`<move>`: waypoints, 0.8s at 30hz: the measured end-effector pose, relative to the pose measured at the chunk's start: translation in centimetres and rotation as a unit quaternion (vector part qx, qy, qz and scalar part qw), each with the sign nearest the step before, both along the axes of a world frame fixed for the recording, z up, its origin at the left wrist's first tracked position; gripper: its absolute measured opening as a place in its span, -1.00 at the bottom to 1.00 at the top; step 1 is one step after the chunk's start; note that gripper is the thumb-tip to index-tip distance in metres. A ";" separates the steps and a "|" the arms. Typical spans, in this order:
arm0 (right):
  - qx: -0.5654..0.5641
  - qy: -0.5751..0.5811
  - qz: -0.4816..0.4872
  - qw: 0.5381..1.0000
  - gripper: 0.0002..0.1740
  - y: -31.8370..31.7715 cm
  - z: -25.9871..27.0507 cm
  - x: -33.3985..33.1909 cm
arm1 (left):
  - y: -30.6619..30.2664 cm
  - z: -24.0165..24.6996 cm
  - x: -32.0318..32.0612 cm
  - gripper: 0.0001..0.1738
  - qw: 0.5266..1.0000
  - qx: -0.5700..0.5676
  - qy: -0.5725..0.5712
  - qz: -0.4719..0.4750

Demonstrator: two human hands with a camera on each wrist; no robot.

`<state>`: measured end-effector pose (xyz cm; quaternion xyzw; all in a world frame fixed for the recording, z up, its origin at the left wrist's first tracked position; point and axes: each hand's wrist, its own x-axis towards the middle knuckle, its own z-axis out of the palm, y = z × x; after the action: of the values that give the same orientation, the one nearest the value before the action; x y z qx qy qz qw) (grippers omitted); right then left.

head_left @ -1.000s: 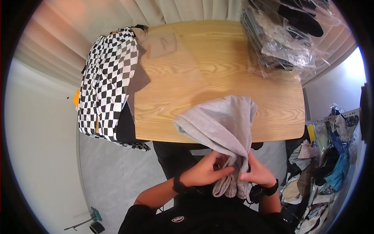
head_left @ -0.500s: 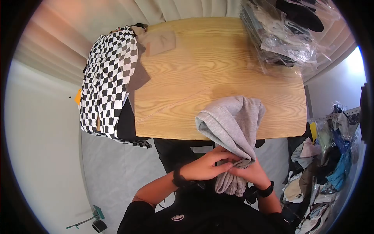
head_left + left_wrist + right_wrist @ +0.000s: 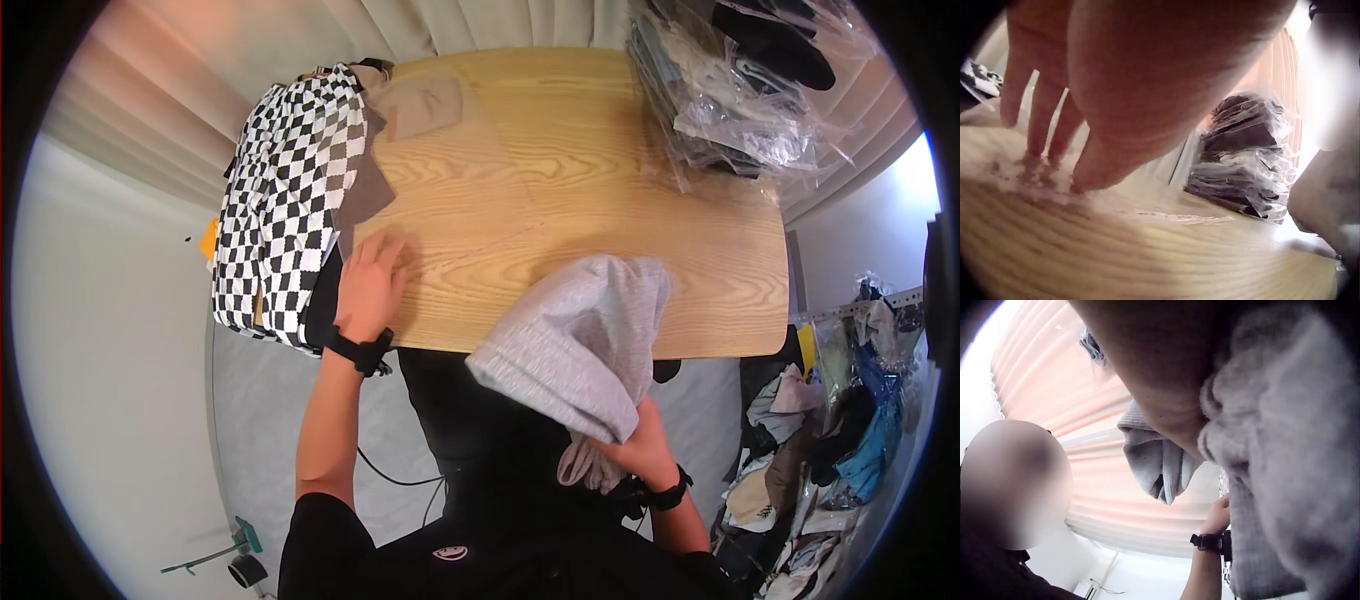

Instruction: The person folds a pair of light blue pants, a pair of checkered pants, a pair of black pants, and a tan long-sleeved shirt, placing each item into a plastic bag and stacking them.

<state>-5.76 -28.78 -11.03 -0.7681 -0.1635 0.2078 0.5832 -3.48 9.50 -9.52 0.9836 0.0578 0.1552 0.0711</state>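
Black-and-white checked cloth (image 3: 290, 200) lies along the left edge of the worktop (image 3: 590, 130); near the front-left corner, the left hand (image 3: 370, 290) touches clear plastic (image 3: 465, 205), fingers spread; over the front edge, a grey garment (image 3: 565, 350) is gripped by the right hand (image 3: 645, 450), fingertips hidden.

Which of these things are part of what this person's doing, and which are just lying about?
In use, it seems:
grey garment, held in the right grip
clear plastic, touched by the left grip
table, under the plastic

Probably just lying about:
checked garment, on the table's left side
bagged pile, far right corner
clothes, right of the table
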 end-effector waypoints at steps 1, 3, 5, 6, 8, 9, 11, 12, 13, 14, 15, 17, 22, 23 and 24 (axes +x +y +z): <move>0.015 -0.008 0.016 1.000 -0.31 0.2 0.0 0.0 | 0.6 -0.2 0.2 -0.70 0.999 0.010 0.031 -0.004; 0.029 -0.015 0.031 0.999 -0.31 0.1 0.2 -0.1 | 0.7 -0.5 0.1 -0.73 0.998 -0.008 0.052 0.022; 0.023 -0.054 0.104 0.993 -0.33 -0.1 0.5 0.1 | 0.7 -0.5 0.1 -0.79 0.998 0.009 0.053 0.019; 0.023 -0.054 0.104 0.993 -0.33 -0.1 0.7 0.2 | 0.4 -0.2 0.1 -0.79 0.998 0.009 0.053 0.019; 0.043 -0.012 0.169 0.985 -0.34 -0.2 1.0 0.3 | -0.5 0.4 -0.1 -0.85 0.999 0.005 0.042 0.032; 0.042 -0.009 0.165 0.985 -0.34 -0.2 0.9 0.3 | -1.1 0.7 -0.2 -0.85 0.999 0.004 0.045 0.029; 0.056 -0.011 0.228 0.972 -0.32 0.1 0.6 0.1 | -2.2 1.4 -0.2 -0.86 0.998 0.023 -0.062 -0.010; 0.077 -0.026 0.230 0.970 -0.33 0.5 0.5 0.0 | -2.8 1.8 -0.2 -0.86 0.998 0.021 -0.059 -0.014; 0.076 -0.023 0.227 0.971 -0.33 0.8 0.4 0.0 | -3.4 2.3 -0.2 -0.85 0.994 0.019 -0.099 -0.043; 0.071 -0.037 0.236 0.968 -0.33 0.9 0.3 -0.1 | -4.0 2.8 -0.3 -0.84 0.988 0.018 -0.139 -0.071; 0.066 -0.049 0.247 0.965 -0.33 1.0 0.2 -0.2 | -4.8 3.4 -0.5 -0.84 0.988 0.015 -0.136 -0.072; 0.061 -0.048 0.249 0.965 -0.33 1.1 0.2 -0.2 | -6.2 4.7 -1.0 -0.84 0.989 -0.034 -0.118 -0.086; 0.073 -0.037 0.241 0.967 -0.34 1.4 -0.3 -0.1 | -8.7 6.6 -1.8 -0.80 0.977 -0.105 -0.129 -0.132; 0.083 -0.025 0.231 0.969 -0.34 1.4 -0.3 -0.1 | -9.0 6.9 -2.0 -0.78 0.974 -0.133 -0.123 -0.136; 0.092 -0.013 0.221 0.971 -0.34 1.4 -0.3 -0.1 | -9.1 7.2 -2.1 -0.78 0.974 -0.132 -0.124 -0.136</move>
<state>-5.82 -27.42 -11.28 -0.6584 -0.3554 0.3058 0.5888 -5.59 0.37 -2.27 0.9373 -0.0655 0.2557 0.2275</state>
